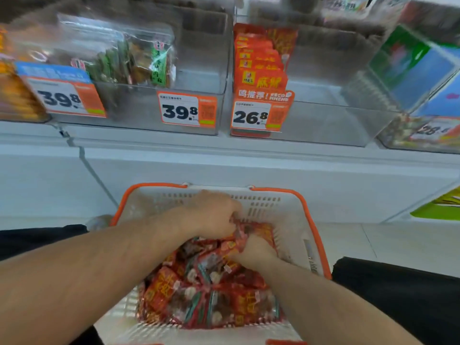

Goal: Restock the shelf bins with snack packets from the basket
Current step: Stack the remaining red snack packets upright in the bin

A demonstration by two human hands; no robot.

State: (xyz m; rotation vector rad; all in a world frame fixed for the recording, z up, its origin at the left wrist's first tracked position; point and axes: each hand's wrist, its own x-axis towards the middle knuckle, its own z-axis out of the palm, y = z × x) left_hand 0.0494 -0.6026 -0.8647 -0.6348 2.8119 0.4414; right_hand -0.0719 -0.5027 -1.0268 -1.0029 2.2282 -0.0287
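A white basket with an orange rim (293,210) sits low in front of me, holding several red snack packets (199,295). My left hand (214,212) reaches into the basket's far side and grips a bunch of red packets (245,232). My right hand (254,252) grips the same bunch from below. Above stands a row of clear shelf bins. The middle bin (323,120) holds a stack of orange-red packets (258,61) at its left side behind a 26.8 price tag (256,115).
A clear bin on the left (199,78) holds green and brown packets (139,61) behind 39.8 price tags. A bin at the right (410,70) holds blue and green packs. A white shelf front (249,165) runs below the bins. Pale floor tiles lie to the right.
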